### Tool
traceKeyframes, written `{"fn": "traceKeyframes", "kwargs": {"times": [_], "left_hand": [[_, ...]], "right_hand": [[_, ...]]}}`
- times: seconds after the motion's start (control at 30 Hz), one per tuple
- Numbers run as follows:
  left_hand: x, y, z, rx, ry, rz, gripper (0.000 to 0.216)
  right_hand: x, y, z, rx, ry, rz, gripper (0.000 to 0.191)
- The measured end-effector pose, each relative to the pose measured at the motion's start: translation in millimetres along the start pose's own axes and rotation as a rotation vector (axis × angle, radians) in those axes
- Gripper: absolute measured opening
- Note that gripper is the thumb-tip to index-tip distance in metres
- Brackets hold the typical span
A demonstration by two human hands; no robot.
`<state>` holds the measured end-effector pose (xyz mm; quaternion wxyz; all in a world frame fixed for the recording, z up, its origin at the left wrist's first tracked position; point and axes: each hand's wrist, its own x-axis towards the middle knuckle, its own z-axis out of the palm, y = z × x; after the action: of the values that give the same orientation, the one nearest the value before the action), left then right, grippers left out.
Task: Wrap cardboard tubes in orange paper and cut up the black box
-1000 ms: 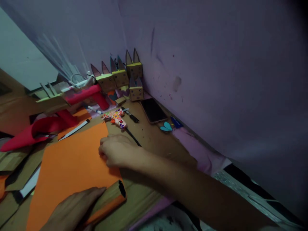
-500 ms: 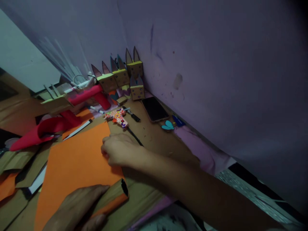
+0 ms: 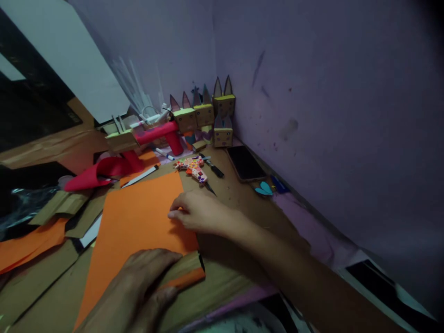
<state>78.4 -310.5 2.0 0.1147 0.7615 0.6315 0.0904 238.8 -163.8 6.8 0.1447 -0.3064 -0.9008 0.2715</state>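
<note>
Near the middle of the desk (image 3: pixel 236 194), flat on the brown top: orange sheet (image 3: pixel 138 217), one corner pointing toward the far wall. Palm down on that sheet's right edge, right hand (image 3: pixel 199 213), fingers loosely spread and open, gripping nothing, fingertips on the paper. At the near edge, left hand (image 3: pixel 138 286) laid over a cardboard roll (image 3: pixel 185 272), fingers across its top and thumb against its near side, clasping it. Roll lying on the sheet's near right corner and touching it, an orange strip along its near side, its dark open end turned right.

Just beyond the right hand, a sticker-covered glue gun (image 3: pixel 192 165), close to the sheet's far corner. Right of that, a dark phone (image 3: pixel 245 163) lying flat, and nearer still to the wall a teal paper heart (image 3: pixel 263 188). Far in the corner, against the purple wall (image 3: pixel 329 92), a cluster of small eared cardboard boxes (image 3: pixel 204 113). Left of them, red paper (image 3: pixel 104 169) curled in a heap; nearer and further left, loose cardboard scraps (image 3: pixel 65 203) and another orange piece (image 3: pixel 31 243).
</note>
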Motion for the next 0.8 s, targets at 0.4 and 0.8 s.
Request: {"fn": "traceKeyframes", "kwargs": {"times": [0.4,0.8], "left_hand": [[9,18,-18,-0.276,-0.184,-0.085,0.022],[-50,-26,-35,-0.396,0.234,-0.449,0.029]], "right_hand": [[-70,-28,24,0.331,0.042,0.079,0.017],[-65,-32,26,0.277,-0.006,0.155,0.019]]}}
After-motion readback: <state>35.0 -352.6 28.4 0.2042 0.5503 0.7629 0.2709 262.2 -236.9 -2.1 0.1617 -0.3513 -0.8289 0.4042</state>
